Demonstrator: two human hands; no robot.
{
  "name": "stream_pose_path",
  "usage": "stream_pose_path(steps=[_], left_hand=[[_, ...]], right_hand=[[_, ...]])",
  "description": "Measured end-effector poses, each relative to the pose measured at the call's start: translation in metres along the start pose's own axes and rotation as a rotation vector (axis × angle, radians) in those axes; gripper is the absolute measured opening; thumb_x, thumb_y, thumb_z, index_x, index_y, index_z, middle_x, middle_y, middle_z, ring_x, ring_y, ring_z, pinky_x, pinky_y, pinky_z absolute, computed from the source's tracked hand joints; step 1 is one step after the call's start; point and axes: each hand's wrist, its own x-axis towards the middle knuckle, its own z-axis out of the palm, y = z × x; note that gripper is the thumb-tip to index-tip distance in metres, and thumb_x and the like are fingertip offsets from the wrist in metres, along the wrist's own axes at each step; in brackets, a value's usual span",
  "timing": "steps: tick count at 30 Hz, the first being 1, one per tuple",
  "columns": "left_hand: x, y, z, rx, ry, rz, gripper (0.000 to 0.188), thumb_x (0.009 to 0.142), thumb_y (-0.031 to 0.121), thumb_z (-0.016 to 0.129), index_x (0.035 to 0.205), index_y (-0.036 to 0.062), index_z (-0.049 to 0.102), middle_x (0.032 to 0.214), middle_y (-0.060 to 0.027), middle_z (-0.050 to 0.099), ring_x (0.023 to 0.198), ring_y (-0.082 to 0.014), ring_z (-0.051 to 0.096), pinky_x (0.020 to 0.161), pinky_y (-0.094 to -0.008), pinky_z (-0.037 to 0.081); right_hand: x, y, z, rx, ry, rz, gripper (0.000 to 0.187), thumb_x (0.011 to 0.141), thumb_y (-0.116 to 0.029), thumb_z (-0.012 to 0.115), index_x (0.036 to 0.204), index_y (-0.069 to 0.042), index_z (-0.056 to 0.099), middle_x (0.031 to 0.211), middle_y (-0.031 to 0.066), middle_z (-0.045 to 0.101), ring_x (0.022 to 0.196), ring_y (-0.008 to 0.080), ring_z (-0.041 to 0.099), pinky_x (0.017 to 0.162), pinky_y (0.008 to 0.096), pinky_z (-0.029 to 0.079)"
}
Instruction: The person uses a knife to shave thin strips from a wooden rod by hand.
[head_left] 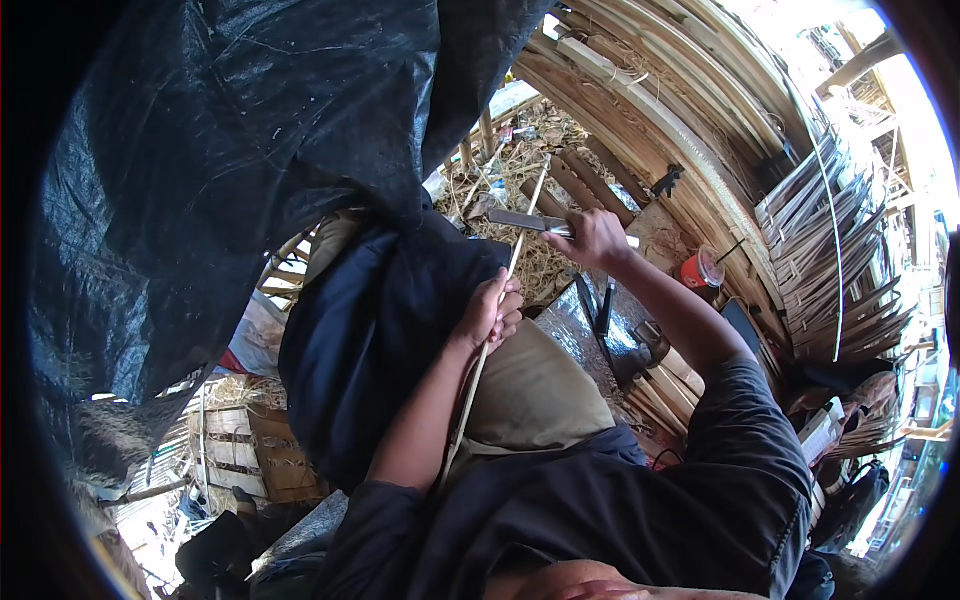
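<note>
My left hand (pixel 490 312) is closed round a long, thin, pale strip (pixel 463 420) that looks like bamboo or wood. The strip runs slantwise from beside my left forearm, over my lap, to a tip beyond both hands. In my right hand (pixel 594 240) is a knife (pixel 516 219), gripped by its handle. Its broad grey blade points left and crosses the strip a little beyond my left hand. Whether the edge bites into the strip, I cannot tell.
A black tarp (pixel 250 130) hangs at the left. Long split planks (pixel 690 120) are stacked at the far right, with a red cup (pixel 702 268) near them. Beside my right leg lie a shiny silver sheet (pixel 562 325), a black tool (pixel 605 308) and short wood pieces (pixel 665 395). Shavings litter the ground.
</note>
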Motion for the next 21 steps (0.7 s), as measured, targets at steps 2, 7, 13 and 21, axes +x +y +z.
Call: stream_pose_path(steps=[2,7,13,21], left_hand=[[0.001,-0.002,0.001,0.038,0.007,-0.003,0.035,0.104,0.050,0.040,0.086,0.0188,0.043,0.050,0.0083,0.030,0.034,-0.0033,0.027,0.031,-0.0186,0.023],[-0.005,-0.003,-0.007,0.055,0.031,0.039,0.034,0.104,0.049,0.041,0.087,0.0185,0.043,0.050,0.0077,0.030,0.034,-0.0038,0.027,0.030,-0.0195,0.023],[0.001,0.000,-0.007,0.023,0.050,0.058,0.033,0.103,0.048,0.043,0.089,0.0183,0.044,0.050,0.0080,0.030,0.034,-0.0040,0.026,0.031,-0.0198,0.021],[0.002,-0.002,-0.011,-0.062,0.051,0.040,0.032,0.104,0.046,0.041,0.090,0.0172,0.044,0.051,0.0081,0.030,0.035,-0.0038,0.027,0.032,-0.0198,0.022]], right_hand=[[0.003,0.023,0.014,-0.063,0.048,-0.098,0.062,0.086,-0.068,0.057,0.075,-0.007,0.067,0.057,0.0106,0.062,0.052,0.0292,0.064,0.052,0.0421,0.051],[0.051,0.063,-0.011,-0.101,0.105,0.432,0.068,0.091,-0.066,0.047,0.077,-0.003,0.071,0.071,0.0173,0.068,0.062,0.0325,0.067,0.056,0.0438,0.054],[0.054,0.054,-0.006,0.011,0.042,0.638,0.072,0.092,-0.067,0.048,0.074,0.000,0.070,0.072,0.0202,0.069,0.065,0.0340,0.069,0.060,0.0437,0.055],[-0.020,-0.049,0.006,0.077,-0.145,0.034,0.065,0.089,-0.065,0.054,0.069,-0.004,0.063,0.060,0.0176,0.062,0.060,0.0374,0.066,0.060,0.0462,0.054]])
